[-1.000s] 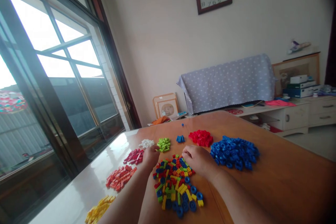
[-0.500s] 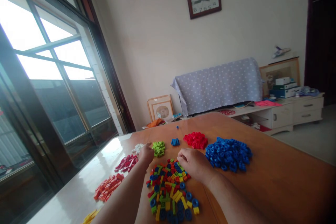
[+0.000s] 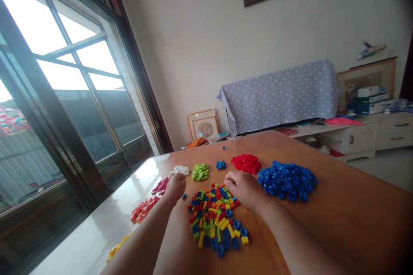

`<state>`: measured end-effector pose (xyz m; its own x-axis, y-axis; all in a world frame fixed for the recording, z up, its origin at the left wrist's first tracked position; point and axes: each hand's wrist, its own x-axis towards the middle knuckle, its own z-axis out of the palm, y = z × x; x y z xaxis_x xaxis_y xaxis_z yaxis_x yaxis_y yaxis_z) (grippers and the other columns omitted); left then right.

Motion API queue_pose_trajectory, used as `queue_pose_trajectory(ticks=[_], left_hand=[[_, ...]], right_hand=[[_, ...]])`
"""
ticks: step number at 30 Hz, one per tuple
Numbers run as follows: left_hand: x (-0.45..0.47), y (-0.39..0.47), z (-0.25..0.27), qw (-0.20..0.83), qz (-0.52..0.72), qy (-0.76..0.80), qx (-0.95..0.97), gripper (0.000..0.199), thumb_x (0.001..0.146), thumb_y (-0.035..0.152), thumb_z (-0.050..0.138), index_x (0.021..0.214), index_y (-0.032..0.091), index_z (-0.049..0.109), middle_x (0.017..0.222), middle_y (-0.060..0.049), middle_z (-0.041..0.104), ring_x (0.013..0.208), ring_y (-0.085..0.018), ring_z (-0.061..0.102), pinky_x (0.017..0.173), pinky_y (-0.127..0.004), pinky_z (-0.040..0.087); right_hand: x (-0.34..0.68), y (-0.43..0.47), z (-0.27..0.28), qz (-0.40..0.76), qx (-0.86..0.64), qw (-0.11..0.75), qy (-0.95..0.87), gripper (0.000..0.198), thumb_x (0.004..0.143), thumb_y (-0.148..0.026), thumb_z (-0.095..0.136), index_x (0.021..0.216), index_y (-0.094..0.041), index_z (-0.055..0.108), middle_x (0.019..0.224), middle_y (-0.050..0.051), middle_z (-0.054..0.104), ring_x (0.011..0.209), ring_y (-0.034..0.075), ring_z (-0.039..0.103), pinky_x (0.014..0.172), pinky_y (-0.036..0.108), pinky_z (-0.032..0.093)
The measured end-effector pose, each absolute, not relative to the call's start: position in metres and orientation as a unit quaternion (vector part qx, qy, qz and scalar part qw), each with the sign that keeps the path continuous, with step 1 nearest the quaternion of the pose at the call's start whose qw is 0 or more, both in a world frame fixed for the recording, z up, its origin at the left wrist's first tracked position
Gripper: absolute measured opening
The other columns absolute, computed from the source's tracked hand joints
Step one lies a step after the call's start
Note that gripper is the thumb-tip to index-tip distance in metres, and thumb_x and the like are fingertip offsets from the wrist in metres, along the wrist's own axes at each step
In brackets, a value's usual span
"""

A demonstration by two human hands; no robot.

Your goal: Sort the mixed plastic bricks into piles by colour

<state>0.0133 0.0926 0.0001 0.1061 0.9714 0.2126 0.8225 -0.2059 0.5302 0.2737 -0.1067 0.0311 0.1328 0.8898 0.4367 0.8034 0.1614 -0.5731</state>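
Observation:
My left hand [image 3: 176, 186], fingers curled, hovers between the white brick pile [image 3: 180, 170] and the magenta brick pile [image 3: 160, 186]; whatever it may hold is hidden. Close to its wrist lies a small dark blue piece [image 3: 184, 196]. Spread across the table's middle is a mixed heap of toy building bricks [image 3: 214, 215] in red, yellow, green, orange and blue. At the far right edge of that heap my right hand [image 3: 242, 187] has its fingers bent together, their tips pointing at the bricks. I cannot make out anything in them.
Sorted piles ring the wooden table [image 3: 325, 227]: lime green bricks [image 3: 200, 172], a few blue bricks [image 3: 221, 164], red bricks [image 3: 246, 163], blue round pieces [image 3: 287, 180], orange-red bricks [image 3: 145, 209] and yellow bricks [image 3: 118, 247]. One tiny blue piece [image 3: 223, 148] lies near the far edge.
My left hand has drawn back from beside the lime green pile, leftward and nearer to me. My right hand stays by the mixed heap. The whole view has tilted down and turned left.

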Motion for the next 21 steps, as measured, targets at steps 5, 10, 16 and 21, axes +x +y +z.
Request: queue_pose_trajectory(ticks=[5,10,16,21], left_hand=[[0.001,0.079,-0.007,0.143,0.192,0.607,0.758,0.019,0.072,0.016,0.070,0.090,0.015,0.072,0.087,-0.008,0.072,0.072,-0.018,0.064,0.062,-0.025,0.042],[-0.001,0.077,-0.017,0.120,0.169,0.601,0.772,0.015,0.065,0.016,0.075,0.080,0.015,0.073,0.084,-0.007,0.071,0.074,-0.018,0.062,0.060,-0.025,0.039],[-0.004,0.083,-0.017,0.099,0.168,0.586,0.787,0.013,0.065,0.011,0.069,0.076,0.015,0.071,0.082,-0.005,0.069,0.077,-0.019,0.060,0.060,-0.025,0.036],[-0.007,0.084,-0.016,0.087,0.165,0.571,0.800,0.012,0.068,0.009,0.064,0.078,0.015,0.070,0.083,-0.005,0.068,0.079,-0.018,0.059,0.063,-0.024,0.037]], right_hand=[[0.274,-0.107,0.032,0.061,-0.640,0.387,-0.661,0.023,0.093,-0.034,0.052,0.083,-0.021,0.067,0.085,0.003,0.072,0.078,0.015,0.064,0.068,0.023,0.038],[0.273,-0.108,0.033,0.072,-0.648,0.377,-0.658,0.023,0.093,-0.034,0.052,0.083,-0.021,0.067,0.085,0.004,0.072,0.079,0.016,0.064,0.069,0.023,0.038],[0.274,-0.107,0.032,0.073,-0.646,0.376,-0.660,0.023,0.093,-0.035,0.052,0.085,-0.021,0.069,0.085,0.004,0.073,0.080,0.016,0.064,0.070,0.023,0.038],[0.274,-0.105,0.029,0.068,-0.646,0.377,-0.661,0.024,0.094,-0.036,0.052,0.085,-0.021,0.069,0.084,0.003,0.073,0.079,0.015,0.064,0.068,0.023,0.037]])
